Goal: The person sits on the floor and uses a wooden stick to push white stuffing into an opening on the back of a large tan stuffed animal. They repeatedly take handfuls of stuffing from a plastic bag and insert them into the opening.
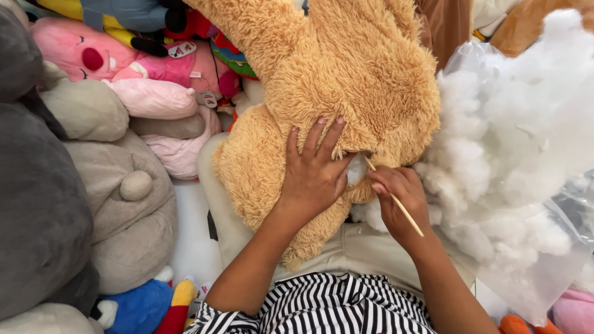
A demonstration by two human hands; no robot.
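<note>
A big tan plush bear (346,80) lies across my lap. My left hand (315,176) presses flat on its fur, fingers spread, beside an opening where white stuffing (357,168) shows. My right hand (399,198) grips a thin wooden stick (396,199), whose tip points into that opening. White fibre fill sits right next to my right hand.
A clear plastic bag of white stuffing (520,142) fills the right side. Grey plush toys (117,198) and pink plush toys (148,80) are piled at the left. A blue toy (139,306) lies at the lower left, orange and pink ones at the lower right.
</note>
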